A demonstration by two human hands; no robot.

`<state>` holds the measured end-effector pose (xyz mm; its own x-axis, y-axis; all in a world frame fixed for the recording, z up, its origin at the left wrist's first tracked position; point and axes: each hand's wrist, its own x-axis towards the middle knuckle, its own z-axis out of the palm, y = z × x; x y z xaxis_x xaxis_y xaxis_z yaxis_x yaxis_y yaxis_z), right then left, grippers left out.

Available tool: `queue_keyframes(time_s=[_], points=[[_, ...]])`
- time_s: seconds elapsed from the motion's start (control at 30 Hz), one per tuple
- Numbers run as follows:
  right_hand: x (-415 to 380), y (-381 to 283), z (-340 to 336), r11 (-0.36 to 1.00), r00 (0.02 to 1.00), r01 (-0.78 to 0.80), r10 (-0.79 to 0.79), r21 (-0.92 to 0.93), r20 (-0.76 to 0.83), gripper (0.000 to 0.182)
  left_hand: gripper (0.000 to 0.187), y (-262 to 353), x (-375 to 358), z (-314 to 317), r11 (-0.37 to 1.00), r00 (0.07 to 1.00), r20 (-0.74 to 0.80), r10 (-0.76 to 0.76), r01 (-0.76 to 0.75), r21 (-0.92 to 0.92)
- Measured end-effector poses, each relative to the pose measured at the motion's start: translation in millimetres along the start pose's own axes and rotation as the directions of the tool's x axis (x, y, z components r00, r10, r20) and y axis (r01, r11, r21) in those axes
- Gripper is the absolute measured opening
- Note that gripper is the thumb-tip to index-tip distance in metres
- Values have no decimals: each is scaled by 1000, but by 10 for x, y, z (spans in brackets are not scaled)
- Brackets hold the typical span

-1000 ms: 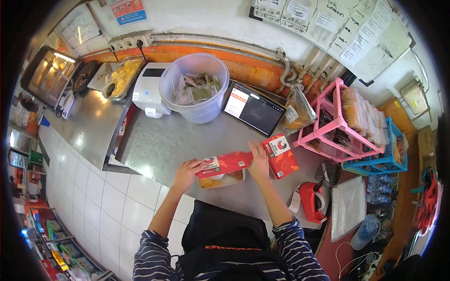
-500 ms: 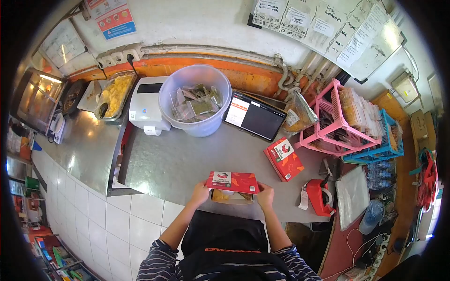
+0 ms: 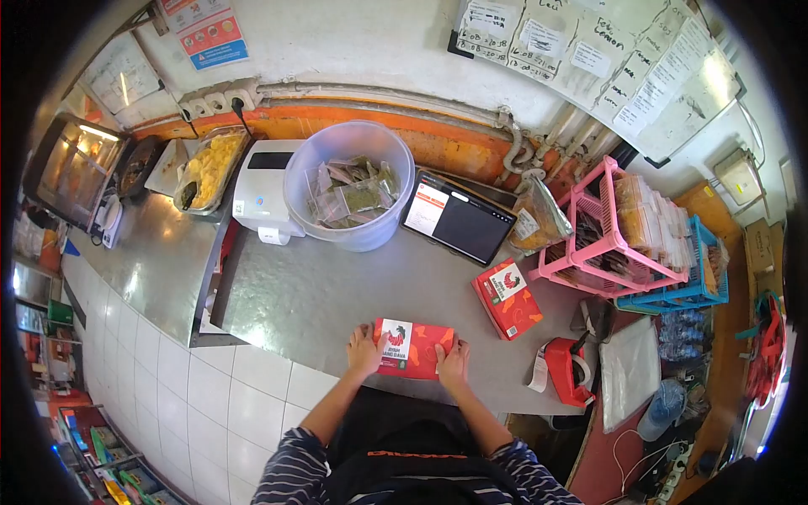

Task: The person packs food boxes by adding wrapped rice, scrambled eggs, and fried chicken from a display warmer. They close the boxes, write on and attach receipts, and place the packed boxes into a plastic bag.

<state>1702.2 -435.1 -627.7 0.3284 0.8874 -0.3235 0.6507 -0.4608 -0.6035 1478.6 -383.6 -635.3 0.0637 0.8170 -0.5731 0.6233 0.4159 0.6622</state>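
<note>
A red cardboard food box [image 3: 417, 349] with a white logo panel lies at the front edge of the metal counter, its lid down, so what is inside is hidden. My left hand [image 3: 364, 352] holds its left side, with fingers bent around the edge and the thumb over the lid. At the opposite end, my right hand [image 3: 453, 362] grips the right side, fingers curled against the cardboard. A second red food box [image 3: 508, 299], also closed, sits further back to the right, apart from both hands.
Behind are a white printer [image 3: 268, 194], a clear bucket [image 3: 349, 236] of small packets and a tablet [image 3: 459, 217]. To the right stand a red tape dispenser [image 3: 566, 370], a pink rack [image 3: 572, 244] and a blue basket [image 3: 707, 282]. The counter's front edge [image 3: 286, 358] runs close to my body.
The box's lid, raised half a second ago with food showing beneath, is now down over it. Both hands have moved down slightly along the box's sides.
</note>
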Motion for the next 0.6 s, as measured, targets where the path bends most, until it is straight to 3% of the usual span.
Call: queue_keyframes(time_s=[0.03, 0.07, 0.1, 0.13, 0.17, 0.2, 0.27, 0.37, 0.4, 0.43, 0.47, 0.5, 0.53, 0.57, 0.6], points=[[3, -38, -56, 1000, 1000, 7, -7, 0, 5, 71, 71, 148, -137, 23, 952, 951, -253, 178, -101, 289], [32, -86, -110, 970, 969, 242, -243, -27, -39, 77, 81, 130, -115, 53, 940, 884, -354, 305, -219, 263], [0, -127, -175, 888, 885, 457, -460, -61, -70, 83, 81, 203, -141, -31, 943, 886, -357, 294, -208, 261], [-74, -232, -320, 890, 889, 452, -454, -57, -51, 83, 83, 337, -238, -201, 769, 837, -97, 538, -440, 464], [-61, -419, -536, 797, 809, 583, -550, -160, 206, 88, 86, 464, -277, -341, 504, 701, 204, 683, -655, 563], [15, -527, -659, 659, 670, 721, -585, -214, 457, 95, 86, 567, -239, -417, 517, 712, 192, 675, -643, 565], [140, -516, -687, 634, 624, 749, -581, -190, 522, 95, 87, 672, -206, -517, 469, 684, 438, 584, -724, 506], [446, -171, -588, 611, 544, 787, -625, -82, 560, 83, 84, 525, -153, -475, 448, 662, 497, 561, -748, 491], [636, 94, -523, 785, 572, 612, -523, 95, 632, 79, 82, 374, -38, -389, 441, 669, 574, 471, -743, 504], [589, 106, -485, 848, 566, 501, -474, 175, 675, 77, 82, 221, -43, -363, 449, 678, 568, 467, -735, 508], [543, 115, -448, 896, 558, 373, -423, 239, 714, 75, 82, 83, -58, -353, 290, 583, 528, 618, -793, 536], [292, -39, -516, 779, 590, 623, -530, 74, 610, 78, 83, -6, -63, -374, 127, 456, 487, 745, -814, 567], [95, -228, -570, 595, 568, 793, -644, -131, 512, 80, 89, 181, -250, -511, 201, 483, 537, 692, -843, 499], [-37, -380, -546, 598, 570, 791, -639, -132, 517, 80, 89, 339, -387, -590, 206, 483, 537, 692, -845, 494], [-173, -520, -497, 567, 581, 788, -558, -239, 593, 86, 92, 469, -500, -631, 155, 499, 629, 597, -840, 519]])
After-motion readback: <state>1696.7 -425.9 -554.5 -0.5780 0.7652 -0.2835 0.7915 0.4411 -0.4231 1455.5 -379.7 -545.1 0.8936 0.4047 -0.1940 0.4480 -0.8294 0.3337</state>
